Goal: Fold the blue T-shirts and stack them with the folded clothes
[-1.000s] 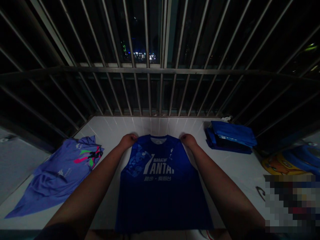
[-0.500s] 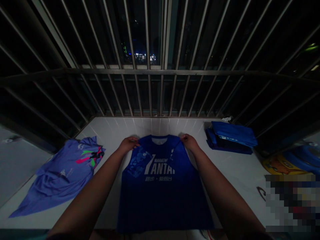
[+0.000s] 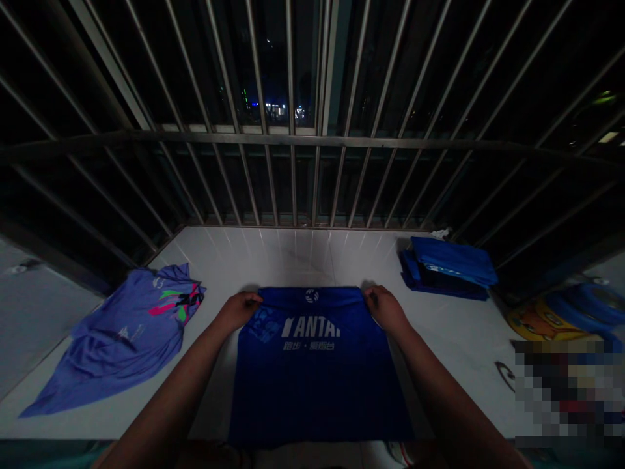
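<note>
A dark blue sleeveless shirt (image 3: 317, 384) with white lettering lies on the white ledge (image 3: 303, 257) in front of me. Its top is folded over toward me, so the neckline no longer shows and a round white mark sits near the straight upper edge. My left hand (image 3: 239, 311) pinches the upper left corner of the shirt. At the opposite corner my right hand (image 3: 385, 309) grips the cloth between thumb and fingers.
A rumpled purple shirt (image 3: 127, 339) is spread at the left. Folded blue clothes (image 3: 452, 267) are stacked at the right, with a yellow and blue object (image 3: 551, 319) beyond them. Metal bars (image 3: 312, 140) rise behind the ledge.
Both hands have come toward me with the shirt's shoulders. The neckline and the top line of lettering are now covered by the folded-over part.
</note>
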The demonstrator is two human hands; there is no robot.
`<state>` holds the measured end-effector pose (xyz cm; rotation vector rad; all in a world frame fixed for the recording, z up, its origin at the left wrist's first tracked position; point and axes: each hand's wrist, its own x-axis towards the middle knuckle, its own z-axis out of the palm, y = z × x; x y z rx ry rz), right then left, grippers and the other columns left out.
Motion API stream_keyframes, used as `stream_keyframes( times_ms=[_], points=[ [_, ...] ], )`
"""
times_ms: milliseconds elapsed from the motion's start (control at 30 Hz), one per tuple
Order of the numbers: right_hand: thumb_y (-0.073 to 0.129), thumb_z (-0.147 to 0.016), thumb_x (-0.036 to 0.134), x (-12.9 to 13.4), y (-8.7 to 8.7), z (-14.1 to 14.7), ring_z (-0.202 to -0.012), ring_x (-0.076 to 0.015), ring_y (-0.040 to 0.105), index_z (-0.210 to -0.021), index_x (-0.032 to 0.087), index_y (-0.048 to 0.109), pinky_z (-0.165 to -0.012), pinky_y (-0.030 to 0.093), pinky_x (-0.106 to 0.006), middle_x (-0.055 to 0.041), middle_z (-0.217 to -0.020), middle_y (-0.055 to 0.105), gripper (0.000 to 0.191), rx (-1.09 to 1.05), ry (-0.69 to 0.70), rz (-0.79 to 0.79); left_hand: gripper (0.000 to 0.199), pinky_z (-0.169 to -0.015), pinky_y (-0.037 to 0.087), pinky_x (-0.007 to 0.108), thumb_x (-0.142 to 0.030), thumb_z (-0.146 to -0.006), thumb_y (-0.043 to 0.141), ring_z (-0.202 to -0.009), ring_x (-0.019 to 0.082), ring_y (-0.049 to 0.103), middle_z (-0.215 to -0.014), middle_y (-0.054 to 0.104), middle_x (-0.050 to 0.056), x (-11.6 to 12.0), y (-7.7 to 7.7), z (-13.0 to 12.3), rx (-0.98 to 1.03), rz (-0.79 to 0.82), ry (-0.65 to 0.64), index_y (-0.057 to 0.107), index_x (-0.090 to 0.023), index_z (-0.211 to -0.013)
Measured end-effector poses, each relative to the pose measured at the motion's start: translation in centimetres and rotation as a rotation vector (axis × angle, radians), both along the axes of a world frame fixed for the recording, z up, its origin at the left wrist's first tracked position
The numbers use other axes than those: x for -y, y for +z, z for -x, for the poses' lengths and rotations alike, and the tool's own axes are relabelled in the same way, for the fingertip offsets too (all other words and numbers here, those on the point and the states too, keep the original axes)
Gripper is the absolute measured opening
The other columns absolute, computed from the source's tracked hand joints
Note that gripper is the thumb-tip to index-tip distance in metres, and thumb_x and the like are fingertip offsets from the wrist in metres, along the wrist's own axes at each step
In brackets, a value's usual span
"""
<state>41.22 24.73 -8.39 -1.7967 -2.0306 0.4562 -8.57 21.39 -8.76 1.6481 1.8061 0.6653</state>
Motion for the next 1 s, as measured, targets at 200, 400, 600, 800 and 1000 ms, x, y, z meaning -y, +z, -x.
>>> stream_keyframes(
  times_ms=[200, 400, 600, 800, 1000],
  points=[
    [0.065, -0.108, 0.047, -2.7, 0.0, 2.3, -0.101, -0.0267, 0.08, -0.122, 0.02, 0.073, -0.085, 0.056, -0.031, -0.0122, -0.107, 0.084, 0.032, 0.023, -0.14, 0.077, 0.022, -0.088, 0.059, 0.034, -0.048, -0.088, 0.073, -0.095, 0.027, 0.08, -0.09, 0.083, 0.002, -3.4, 1.2, -0.7, -0.134, -0.007, 0.076, 0.076, -0.027, -0.091],
    [0.061, -0.107, 0.028, -3.9, 0.0, 3.3, -0.108, -0.0218, 0.08, -0.111, 0.025, 0.076, -0.093, 0.054, -0.027, -0.005, -0.114, 0.084, 0.016, 0.027, -0.109, 0.067, 0.014, -0.089, 0.059, 0.033, -0.037, -0.084, 0.076, -0.094, 0.025, 0.081, -0.093, 0.085, 0.003, -5.2, 1.0, -1.7, -0.132, -0.01, 0.037, 0.078, -0.025, -0.089],
    [0.058, -0.105, 0.022, -2.9, -0.2, 3.0, -0.107, -0.0239, 0.077, -0.113, 0.021, 0.077, -0.096, 0.053, -0.03, -0.0112, -0.119, 0.081, 0.02, 0.073, -0.054, 0.03, 0.013, -0.096, 0.058, 0.037, -0.036, -0.09, 0.073, -0.099, 0.028, 0.079, -0.099, 0.083, 0.006, -3.9, 0.1, -1.4, -0.187, -0.045, 0.035, 0.08, -0.025, -0.091],
    [0.072, -0.101, 0.024, -3.9, 0.5, 2.6, -0.128, -0.0266, 0.069, -0.126, 0.021, 0.077, -0.113, 0.048, -0.035, -0.0128, -0.136, 0.076, 0.027, 0.103, 0.164, 0.016, 0.035, -0.111, 0.055, 0.041, -0.049, -0.083, 0.084, -0.118, 0.031, 0.074, -0.12, 0.079, 0.012, -4.8, 0.6, 0.2, -0.172, -0.122, -0.181, 0.082, -0.024, -0.108],
    [0.085, -0.085, 0.017, -5.6, 1.3, 2.7, -0.104, -0.0253, 0.075, -0.101, 0.021, 0.082, -0.099, 0.053, -0.032, -0.0065, -0.103, 0.082, 0.016, 0.163, 0.308, 0.124, 0.032, -0.092, 0.057, 0.037, -0.045, -0.063, 0.096, -0.093, 0.027, 0.073, -0.087, 0.075, 0.005, -7.1, 1.7, 1.0, -0.165, -0.008, -0.361, 0.073, -0.025, -0.074]
  ],
)
